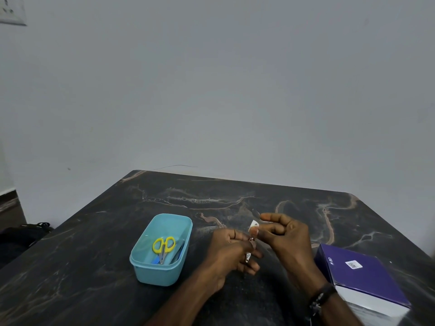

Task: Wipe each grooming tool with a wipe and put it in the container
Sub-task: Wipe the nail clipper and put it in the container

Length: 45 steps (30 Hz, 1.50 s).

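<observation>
Purple box (367, 276) with white sides and a small white label sits nearest, just right of the right wrist, on the dark marbled table (94, 267). Dark band on the right wrist (321, 296).

Left hand (231, 251) is low over the table, fingers curled round a small metal grooming tool (250, 251); only a bit of silver shows between the fingers, tool type cannot tell. Right hand (283, 234) is just right of the left hand, nearly touching it, thumb and fingertips pinching a small white wipe (254, 225) at the tool's far end; index finger sticks out straight above the wipe.

Left of the left hand, near but apart, stands a light blue open container (143, 267). Inside: scissors (164, 247) with yellow handles, blades pointing toward the near wall, lying over a blue item (155, 260) at the near end; a dark flat tool (179, 251) leans along the right inner wall, kind unclear.

Beyond both hands the table runs to a plain grey wall (235, 90). Far left of the hands, off the table, a dark bag (21, 234) on the floor; wall switch plate (11, 12) top left.
</observation>
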Each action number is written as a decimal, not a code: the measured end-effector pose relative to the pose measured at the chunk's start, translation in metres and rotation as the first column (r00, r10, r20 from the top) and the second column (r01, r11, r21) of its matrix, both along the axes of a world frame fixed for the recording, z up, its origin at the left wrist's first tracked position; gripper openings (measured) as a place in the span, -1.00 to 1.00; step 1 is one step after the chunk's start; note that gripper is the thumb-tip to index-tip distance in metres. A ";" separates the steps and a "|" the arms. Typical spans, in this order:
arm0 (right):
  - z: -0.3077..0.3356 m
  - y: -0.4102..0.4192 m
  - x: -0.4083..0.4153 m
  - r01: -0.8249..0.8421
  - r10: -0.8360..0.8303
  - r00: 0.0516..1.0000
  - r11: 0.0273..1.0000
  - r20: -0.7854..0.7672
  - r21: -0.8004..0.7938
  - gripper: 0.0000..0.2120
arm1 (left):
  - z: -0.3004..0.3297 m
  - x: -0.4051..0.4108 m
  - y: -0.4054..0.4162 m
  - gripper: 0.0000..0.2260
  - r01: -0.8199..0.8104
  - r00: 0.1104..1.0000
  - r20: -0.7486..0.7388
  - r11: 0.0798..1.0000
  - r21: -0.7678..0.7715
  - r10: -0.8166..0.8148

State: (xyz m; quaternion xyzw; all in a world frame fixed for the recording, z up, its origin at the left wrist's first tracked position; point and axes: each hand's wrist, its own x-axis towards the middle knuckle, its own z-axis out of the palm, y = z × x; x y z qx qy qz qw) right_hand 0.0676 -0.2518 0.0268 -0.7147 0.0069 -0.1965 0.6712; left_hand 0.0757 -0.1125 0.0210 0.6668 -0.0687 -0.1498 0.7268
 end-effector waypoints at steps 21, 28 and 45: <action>-0.002 -0.001 -0.001 -0.032 0.041 0.998 0.988 -0.055 0.152 -0.66 | -0.003 0.000 -0.001 -0.91 0.019 0.999 0.049 1.000 -0.021 -0.018; -0.001 -0.001 -0.003 -0.089 0.094 0.991 0.994 -0.097 0.059 -0.65 | -0.005 0.002 -0.001 -0.87 -0.020 1.000 0.017 1.000 -0.001 0.020; -0.003 0.002 -0.002 -0.062 0.065 0.994 0.997 -0.091 0.034 -0.65 | -0.004 0.003 0.000 -0.91 -0.006 1.000 0.026 1.000 -0.009 0.007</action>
